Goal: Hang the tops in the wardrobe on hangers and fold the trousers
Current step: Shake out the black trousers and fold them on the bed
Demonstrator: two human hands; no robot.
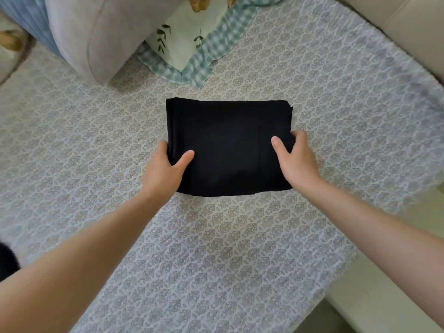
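Black trousers [228, 140], folded into a flat rectangle, lie in the middle of the bed. My left hand [165, 171] grips the bundle's left edge near the front corner, thumb on top and fingers tucked underneath. My right hand [296, 157] grips the right edge the same way, thumb lying on the cloth and fingers curled round the side. Both forearms reach in from the bottom of the view.
The bed's patterned blue-grey cover [216, 248] spreads all around. A grey bolster [96, 37] and a green-checked pillow [189, 44] lie at the back. The beige bed frame [408, 27] runs along the right. A dark item [6, 263] shows at the left edge.
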